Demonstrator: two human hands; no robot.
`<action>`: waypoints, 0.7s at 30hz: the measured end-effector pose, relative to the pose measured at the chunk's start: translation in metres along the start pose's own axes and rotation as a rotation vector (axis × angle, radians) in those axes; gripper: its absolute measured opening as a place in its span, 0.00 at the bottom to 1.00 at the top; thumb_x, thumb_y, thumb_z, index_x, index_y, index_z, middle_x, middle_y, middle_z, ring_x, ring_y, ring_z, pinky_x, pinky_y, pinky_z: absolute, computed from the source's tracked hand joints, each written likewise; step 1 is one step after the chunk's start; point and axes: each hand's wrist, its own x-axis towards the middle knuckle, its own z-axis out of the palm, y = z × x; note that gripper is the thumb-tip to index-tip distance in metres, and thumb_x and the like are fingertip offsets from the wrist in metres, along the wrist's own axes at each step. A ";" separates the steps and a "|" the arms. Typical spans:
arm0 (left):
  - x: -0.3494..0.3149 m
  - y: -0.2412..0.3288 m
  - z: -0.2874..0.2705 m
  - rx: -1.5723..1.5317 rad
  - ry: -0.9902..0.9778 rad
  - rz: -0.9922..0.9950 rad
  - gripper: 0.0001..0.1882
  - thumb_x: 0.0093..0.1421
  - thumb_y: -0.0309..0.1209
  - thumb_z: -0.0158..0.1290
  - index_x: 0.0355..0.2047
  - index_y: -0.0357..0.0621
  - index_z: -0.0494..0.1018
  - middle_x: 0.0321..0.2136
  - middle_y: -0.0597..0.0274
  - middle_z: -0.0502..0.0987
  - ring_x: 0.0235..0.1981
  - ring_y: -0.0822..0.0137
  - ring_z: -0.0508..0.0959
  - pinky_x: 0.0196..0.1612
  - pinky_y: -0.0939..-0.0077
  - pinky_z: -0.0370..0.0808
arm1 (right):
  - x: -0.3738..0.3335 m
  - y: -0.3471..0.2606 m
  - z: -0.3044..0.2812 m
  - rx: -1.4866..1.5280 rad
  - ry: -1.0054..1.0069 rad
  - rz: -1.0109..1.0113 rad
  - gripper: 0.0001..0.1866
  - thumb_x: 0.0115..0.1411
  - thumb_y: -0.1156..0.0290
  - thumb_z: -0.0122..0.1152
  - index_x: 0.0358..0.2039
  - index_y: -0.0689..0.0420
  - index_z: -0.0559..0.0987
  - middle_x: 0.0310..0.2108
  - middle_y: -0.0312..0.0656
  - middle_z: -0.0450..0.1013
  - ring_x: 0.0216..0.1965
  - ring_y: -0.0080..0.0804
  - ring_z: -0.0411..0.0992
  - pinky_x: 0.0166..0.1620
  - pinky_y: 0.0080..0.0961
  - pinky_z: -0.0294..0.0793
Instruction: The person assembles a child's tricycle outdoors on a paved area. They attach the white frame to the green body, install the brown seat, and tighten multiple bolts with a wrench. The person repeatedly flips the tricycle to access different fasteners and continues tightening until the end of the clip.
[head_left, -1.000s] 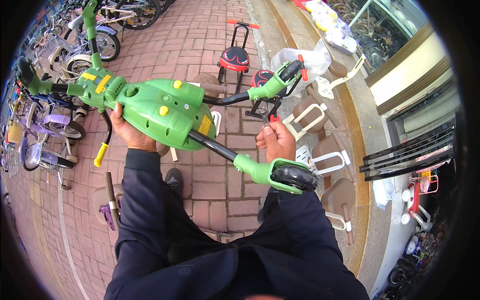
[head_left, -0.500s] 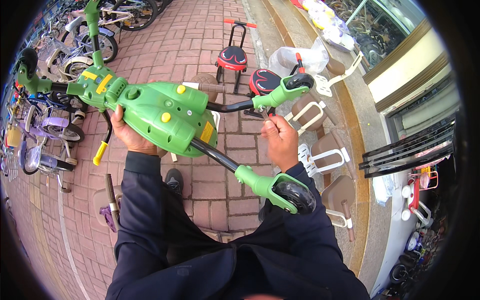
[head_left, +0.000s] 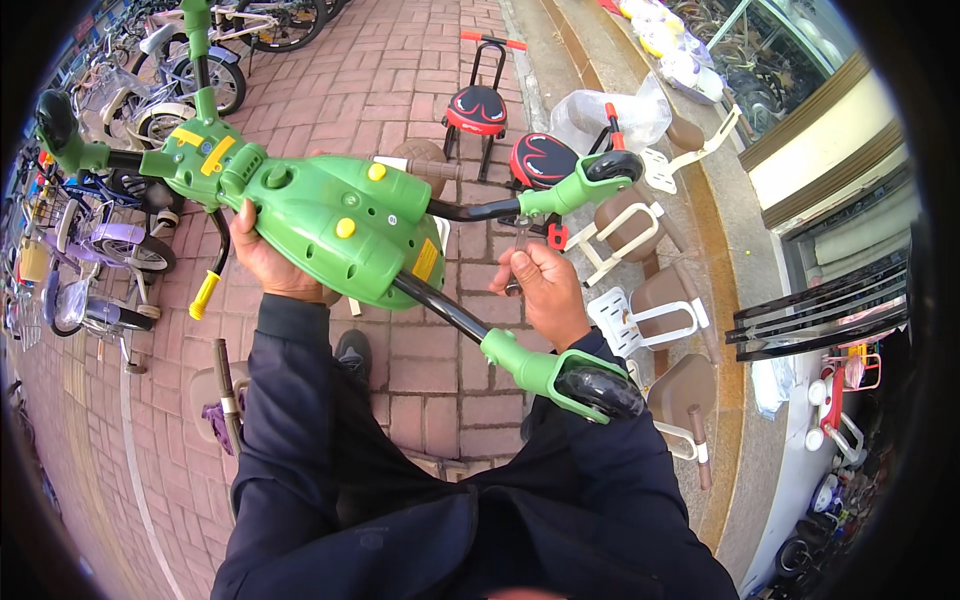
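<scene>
A green child's ride-on scooter (head_left: 335,225), with black tube legs and small black wheels, hangs in front of me above the brick paving. My left hand (head_left: 275,262) grips the edge of its green body, thumb on top and the other fingers hidden beneath. My right hand (head_left: 548,290) is closed around a small metal wrench (head_left: 521,238), between the two wheeled legs. The wrench's tip points up at the green wheel fork (head_left: 570,195) of the farther leg; whether they touch, I cannot tell. Nearer me is the other wheel fork (head_left: 525,368), above my right forearm.
Two red-and-black child seats (head_left: 476,110) stand ahead on the paving. Several brown seats with white frames (head_left: 665,300) line the stone step (head_left: 735,400) at right. Parked bicycles (head_left: 125,245) crowd the left side. Beneath the scooter, my shoe (head_left: 353,355) shows on the bricks.
My right hand has drawn down and slightly left, bringing the wrench lower, away from the farther fork's bolt. The scooter sits a little further right in view; my left hand keeps its hold.
</scene>
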 end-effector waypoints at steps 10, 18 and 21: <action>0.006 -0.003 -0.005 0.138 0.080 0.106 0.38 0.58 0.51 0.55 0.64 0.42 0.67 0.59 0.30 0.72 0.60 0.39 0.74 0.65 0.44 0.69 | -0.014 -0.026 -0.002 -0.056 -0.211 0.229 0.15 0.70 0.63 0.64 0.42 0.65 0.80 0.27 0.34 0.75 0.28 0.17 0.72 0.32 0.19 0.72; 0.012 0.003 -0.025 0.075 -0.004 0.160 0.32 0.64 0.45 0.53 0.63 0.40 0.68 0.55 0.47 0.77 0.57 0.47 0.77 0.64 0.47 0.72 | -0.009 -0.012 -0.011 -0.154 -0.137 0.224 0.15 0.69 0.59 0.65 0.33 0.59 0.80 0.26 0.32 0.78 0.26 0.14 0.71 0.29 0.19 0.71; 0.014 0.003 -0.030 0.094 0.023 0.202 0.31 0.64 0.45 0.53 0.63 0.40 0.68 0.55 0.48 0.77 0.56 0.48 0.77 0.63 0.49 0.72 | -0.009 -0.008 -0.013 -0.442 -0.099 0.062 0.15 0.69 0.59 0.65 0.32 0.58 0.79 0.22 0.31 0.74 0.23 0.15 0.69 0.27 0.20 0.69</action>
